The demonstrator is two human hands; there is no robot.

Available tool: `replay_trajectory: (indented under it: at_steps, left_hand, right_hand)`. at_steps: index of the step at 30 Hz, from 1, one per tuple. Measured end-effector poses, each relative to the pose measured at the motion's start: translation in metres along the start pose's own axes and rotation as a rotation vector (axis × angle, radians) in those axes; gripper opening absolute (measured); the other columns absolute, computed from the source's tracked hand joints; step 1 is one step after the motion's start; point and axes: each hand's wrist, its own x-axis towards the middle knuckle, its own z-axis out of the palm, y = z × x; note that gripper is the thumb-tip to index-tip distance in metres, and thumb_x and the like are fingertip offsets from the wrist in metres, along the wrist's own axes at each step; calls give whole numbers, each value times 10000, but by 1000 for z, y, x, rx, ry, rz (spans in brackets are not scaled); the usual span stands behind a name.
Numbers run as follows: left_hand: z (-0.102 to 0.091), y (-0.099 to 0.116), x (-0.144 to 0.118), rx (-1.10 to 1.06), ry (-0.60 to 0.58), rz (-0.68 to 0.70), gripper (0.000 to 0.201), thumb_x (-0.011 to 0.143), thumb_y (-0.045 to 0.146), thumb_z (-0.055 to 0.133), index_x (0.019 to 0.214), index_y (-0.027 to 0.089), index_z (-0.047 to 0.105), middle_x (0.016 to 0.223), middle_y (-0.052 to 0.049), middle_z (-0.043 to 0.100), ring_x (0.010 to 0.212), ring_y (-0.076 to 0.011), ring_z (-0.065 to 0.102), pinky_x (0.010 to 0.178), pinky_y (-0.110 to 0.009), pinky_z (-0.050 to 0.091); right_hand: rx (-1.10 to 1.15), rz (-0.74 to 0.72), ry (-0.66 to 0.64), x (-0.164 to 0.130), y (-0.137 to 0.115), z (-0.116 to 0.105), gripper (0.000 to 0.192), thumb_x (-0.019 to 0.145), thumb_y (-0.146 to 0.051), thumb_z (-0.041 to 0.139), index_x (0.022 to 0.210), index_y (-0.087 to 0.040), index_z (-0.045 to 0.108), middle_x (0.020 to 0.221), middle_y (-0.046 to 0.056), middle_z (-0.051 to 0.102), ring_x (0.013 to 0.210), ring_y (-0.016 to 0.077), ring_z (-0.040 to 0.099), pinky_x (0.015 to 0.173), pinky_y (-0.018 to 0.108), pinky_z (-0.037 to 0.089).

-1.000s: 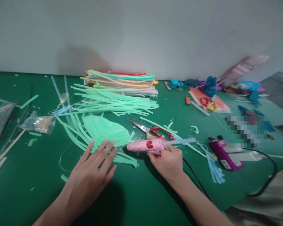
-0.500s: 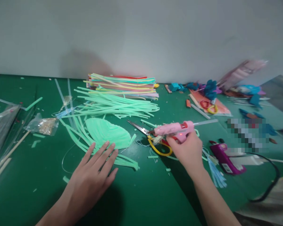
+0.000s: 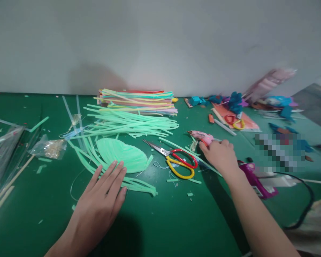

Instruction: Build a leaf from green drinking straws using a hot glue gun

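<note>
Since half a second ago the pink glue gun has gone from raised above the scissors to lying low on the green tabletop, farther from the person, its nozzle pointing left. The right hand is curled over the gun's rear end, fingers closed on the handle.

The left hand lies flat with fingers together and extended, holding nothing, its fingertips touching the near edge of the pale green leaf shape and the loose green strips fanned around it.

The risks, as I judge them: the gun's nozzle lies near stray green strips and thread, so a hot tip could melt or stick to them. Its black cord loops beside the purple glue gun, and a tug might drag that off its spot. The scissors lie open just beside the right wrist; a careless sweep could catch the blades.
</note>
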Motion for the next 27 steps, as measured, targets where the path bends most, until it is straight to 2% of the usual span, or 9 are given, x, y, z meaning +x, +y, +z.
replay_trajectory:
  at_steps: [2, 4, 5, 8, 10, 14, 19, 23, 27]
  left_hand:
    - [1, -2, -1, 7, 2, -19, 432, 948, 179, 477, 1350, 26, 518, 1392, -202, 574, 1353, -338, 467, 1156, -517, 300]
    - [1, -5, -2, 7, 1, -45, 461, 944, 169, 469, 1381, 23, 479, 1399, -209, 564, 1368, -336, 449, 1157, -521, 299]
    - [2, -6, -2, -1, 4, -71, 468, 944, 167, 463, 1391, 28, 465, 1403, -208, 560, 1374, -332, 441, 1157, -525, 299]
    - [3, -11, -4, -33, 1, -161, 465, 956, 186, 444, 1404, 60, 448, 1418, -193, 549, 1382, -313, 434, 1156, -527, 302]
    - [4, -12, -4, -40, -10, -166, 468, 965, 210, 443, 1413, 76, 436, 1426, -180, 545, 1391, -300, 423, 1160, -510, 300]
    - [7, -8, -2, -28, -76, -25, 509, 980, 279, 456, 1444, 77, 405, 1475, -156, 501, 1422, -276, 376, 1181, -456, 259]
    - [10, -5, -1, 24, -164, 98, 638, 975, 451, 446, 1481, 69, 370, 1545, -147, 395, 1443, -280, 334, 1220, -430, 114]
    - [13, -7, -2, 48, -188, 139, 741, 944, 575, 430, 1479, 65, 381, 1543, -154, 387, 1425, -285, 367, 1226, -425, 35]
    - [14, -7, -2, 48, -186, 141, 768, 937, 600, 418, 1491, 72, 361, 1544, -156, 385, 1427, -285, 363, 1224, -430, 41]
  right_hand:
    - [-30, -3, 28, -12, -18, -22, 453, 865, -418, 602, 982, 14, 674, 950, 300, 621, 940, 396, 571, 749, 464, 440]
    - [193, -130, 88, -31, -43, -45, 286, 873, -352, 628, 1006, -104, 682, 958, 185, 649, 958, 326, 591, 804, 420, 458]
    - [340, -207, 50, -42, -58, -56, 188, 892, -321, 615, 946, -156, 687, 945, 132, 658, 933, 282, 608, 812, 392, 467]
    - [647, -437, -243, -74, -98, -74, 127, 901, -315, 638, 842, -214, 688, 892, 51, 662, 900, 219, 615, 800, 341, 476]
    - [724, -515, -307, -90, -117, -74, 103, 893, -306, 661, 877, -206, 679, 894, 37, 655, 887, 204, 606, 794, 332, 472]
    - [686, -646, -295, -102, -132, -64, 62, 869, -234, 675, 897, -181, 662, 882, 36, 642, 864, 206, 575, 774, 332, 461]
    - [413, -841, -106, -99, -138, -57, 116, 881, -112, 570, 788, -146, 631, 771, 55, 613, 761, 209, 540, 703, 338, 432]
    - [254, -863, -17, -94, -138, -51, 117, 885, -102, 553, 794, -144, 614, 741, 55, 598, 723, 212, 543, 666, 341, 405]
    - [233, -865, -31, -92, -134, -47, 91, 908, -134, 558, 834, -150, 610, 765, 52, 605, 748, 213, 557, 674, 337, 394]
